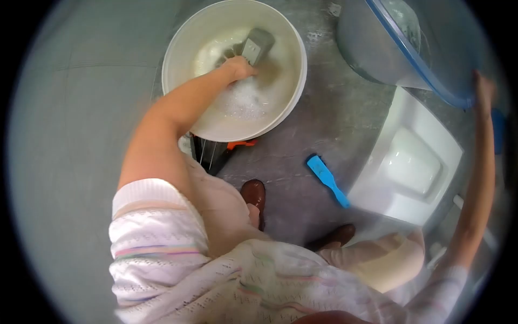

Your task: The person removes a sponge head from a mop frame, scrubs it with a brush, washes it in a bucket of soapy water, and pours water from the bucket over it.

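My left hand (239, 69) reaches down into a large white bucket (168, 70). Its fingers are closed at the near end of a grey box-shaped thing (263, 44) with a paler face. What kind of thing it is, I cannot make out. Cloudy water with white foam (245, 105) lies in the bucket. At the far right, my right hand (484, 90) is at the rim of a translucent blue tub (372, 59), with its fingers curled over the edge and partly blurred. The tub is tilted, and something clear and shiny (403, 24) shows inside it.
A blue brush (324, 175) lies on the wet grey floor (280, 162) beside a white ceramic basin (391, 178) set at floor level. Under the bucket's near side is a black and orange object (229, 148). My brown shoes (253, 194) stand close by.
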Motion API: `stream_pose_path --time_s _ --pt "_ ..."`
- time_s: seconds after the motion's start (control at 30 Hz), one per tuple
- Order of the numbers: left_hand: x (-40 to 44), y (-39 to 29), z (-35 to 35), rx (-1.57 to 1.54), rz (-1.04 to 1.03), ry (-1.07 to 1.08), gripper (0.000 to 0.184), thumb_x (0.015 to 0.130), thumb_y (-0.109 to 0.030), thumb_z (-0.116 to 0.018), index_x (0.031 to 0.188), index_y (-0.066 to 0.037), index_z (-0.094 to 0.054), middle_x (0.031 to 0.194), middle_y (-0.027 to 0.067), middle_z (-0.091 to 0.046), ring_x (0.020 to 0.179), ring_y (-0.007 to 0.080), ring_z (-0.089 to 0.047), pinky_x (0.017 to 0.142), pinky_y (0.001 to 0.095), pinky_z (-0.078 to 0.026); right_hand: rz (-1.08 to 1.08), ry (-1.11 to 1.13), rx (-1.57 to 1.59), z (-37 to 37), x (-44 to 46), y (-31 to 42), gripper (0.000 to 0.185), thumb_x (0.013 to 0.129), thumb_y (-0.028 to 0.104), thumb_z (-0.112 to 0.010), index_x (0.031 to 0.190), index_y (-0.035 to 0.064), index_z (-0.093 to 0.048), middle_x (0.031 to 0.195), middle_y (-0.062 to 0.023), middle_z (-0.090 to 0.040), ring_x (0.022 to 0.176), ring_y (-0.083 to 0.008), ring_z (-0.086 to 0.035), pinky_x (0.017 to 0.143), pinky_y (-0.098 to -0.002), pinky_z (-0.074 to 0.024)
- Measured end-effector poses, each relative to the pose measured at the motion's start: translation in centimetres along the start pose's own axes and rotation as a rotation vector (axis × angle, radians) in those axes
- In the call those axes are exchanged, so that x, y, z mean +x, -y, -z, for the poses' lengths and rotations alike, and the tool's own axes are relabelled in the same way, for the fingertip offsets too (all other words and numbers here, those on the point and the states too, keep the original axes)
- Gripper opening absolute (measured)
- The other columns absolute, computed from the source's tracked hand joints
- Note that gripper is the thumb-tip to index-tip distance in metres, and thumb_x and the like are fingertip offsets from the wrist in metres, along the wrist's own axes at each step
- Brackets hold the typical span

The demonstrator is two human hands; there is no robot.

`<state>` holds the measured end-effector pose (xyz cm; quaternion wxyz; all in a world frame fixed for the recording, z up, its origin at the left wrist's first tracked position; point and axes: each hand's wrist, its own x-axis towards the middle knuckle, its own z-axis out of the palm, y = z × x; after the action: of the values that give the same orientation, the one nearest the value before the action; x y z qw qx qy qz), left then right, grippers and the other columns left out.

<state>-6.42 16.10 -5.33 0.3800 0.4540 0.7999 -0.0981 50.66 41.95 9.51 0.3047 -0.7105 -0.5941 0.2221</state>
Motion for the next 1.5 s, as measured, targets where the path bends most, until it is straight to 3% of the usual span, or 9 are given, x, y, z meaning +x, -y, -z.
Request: stream_pose_path --time_s 0.07,0.33,0.4,0.53,0.67,1.1,1.2,1.33,1.5 --pt "2.6 0.3 -2.0 0.120 -0.042 -0.123 0.042 0.076 -0.036 -0.065 0.099 -0.001 -0.064 0.087 0.0177 -0.064 0.078 0.0280 -0.060 0.070 0.0382 -0.047 0.001 -0.002 -0.007 0.0 0.2 -0.1 0.043 0.080 0.029 -0.058 0.099 -0.0086 -0.058 0.091 -0.0132 -0.060 0.081 -0.0200 -0.057 0.072 -0.0290 -0.0441" --pt "1.6 1.7 3.6 0.028 -0.289 0.519 0.052 0.070 -0.043 -0.070 0.111 -0.012 -0.062 0.113 0.0156 -0.058 0.097 0.0307 -0.057 0.077 0.0439 -0.049 0.000 -0.010 0.003 0.2 0.2 -0.3 0.044 0.080 0.033 -0.058 0.099 -0.0073 -0.058 0.089 -0.0126 -0.060 0.080 -0.0189 -0.057 0.070 -0.0292 -0.0444" --pt "0.0 -1.0 6.1 0.105 0.057 0.396 0.058 0.067 -0.046 -0.072 0.111 -0.008 -0.061 0.113 0.0144 -0.058 0.098 0.0309 -0.057 0.076 0.0456 -0.049 0.001 -0.007 0.008 0.0 0.3 -0.3 0.045 0.080 0.033 -0.058 0.099 -0.0070 -0.058 0.089 -0.0124 -0.060 0.080 -0.0186 -0.057 0.070 -0.0292 -0.0444" --pt "0.7 -2.3 1.9 -0.319 -0.240 -0.074 0.055 0.067 -0.037 -0.072 0.105 0.000 -0.061 0.107 0.0146 -0.061 0.092 0.0263 -0.061 0.079 0.0377 -0.048 0.003 -0.009 0.006 0.2 0.3 -0.6 0.046 0.080 0.035 -0.058 0.099 -0.0064 -0.059 0.089 -0.0121 -0.060 0.080 -0.0181 -0.057 0.069 -0.0293 -0.0445" --pt "3.4 -4.1 -2.1 0.637 -0.320 -0.172 0.048 0.071 -0.037 -0.067 0.105 -0.004 -0.063 0.113 0.0149 -0.060 0.102 0.0227 -0.059 0.085 0.0354 -0.046 0.009 -0.007 0.011 0.1 0.3 -0.5 0.046 0.080 0.037 -0.058 0.099 -0.0058 -0.059 0.088 -0.0118 -0.060 0.079 -0.0176 -0.057 0.068 -0.0294 -0.0447" --pt "1.9 -4.9 -0.8 0.633 -0.275 -0.086 0.043 0.070 -0.033 -0.066 0.100 -0.003 -0.065 0.106 0.0159 -0.062 0.099 0.0303 -0.059 0.085 0.0360 -0.047 0.024 0.001 0.043 -0.1 -0.3 0.0 0.049 0.081 0.042 -0.057 0.099 -0.0037 -0.059 0.086 -0.0108 -0.060 0.078 -0.0158 -0.057 0.065 -0.0298 -0.0451" --pt "1.4 -3.5 2.3 0.102 -0.276 -0.100 0.055 0.058 -0.034 -0.073 0.103 -0.003 -0.064 0.093 0.0114 -0.065 0.069 0.0228 -0.063 0.071 0.0330 -0.051 0.033 0.005 0.060 -0.1 -0.4 0.2 0.050 0.081 0.043 -0.057 0.099 -0.0033 -0.059 0.086 -0.0105 -0.060 0.078 -0.0154 -0.057 0.064 -0.0298 -0.0452" --pt "-6.5 -0.7 7.5 -0.779 -0.227 -0.188 0.039 0.066 -0.025 -0.073 0.093 0.001 -0.061 0.086 0.0112 -0.063 0.078 0.0209 -0.062 0.061 0.0372 -0.054 0.034 -0.003 0.104 -0.6 -0.4 0.9 0.051 0.081 0.045 -0.057 0.099 -0.0026 -0.059 0.085 -0.0102 -0.060 0.077 -0.0149 -0.058 0.063 -0.0299 -0.0453" --pt "-15.7 0.9 10.9 -1.049 -0.462 -0.324 0.026 0.073 -0.017 -0.067 0.092 0.000 -0.063 0.087 0.0096 -0.064 0.081 0.0210 -0.063 0.065 0.0390 -0.055 -0.005 -0.064 0.149 -1.1 -1.1 1.8 0.052 0.081 0.047 -0.057 0.099 -0.0018 -0.059 0.084 -0.0098 -0.060 0.077 -0.0142 -0.058 0.062 -0.0301 -0.0454"
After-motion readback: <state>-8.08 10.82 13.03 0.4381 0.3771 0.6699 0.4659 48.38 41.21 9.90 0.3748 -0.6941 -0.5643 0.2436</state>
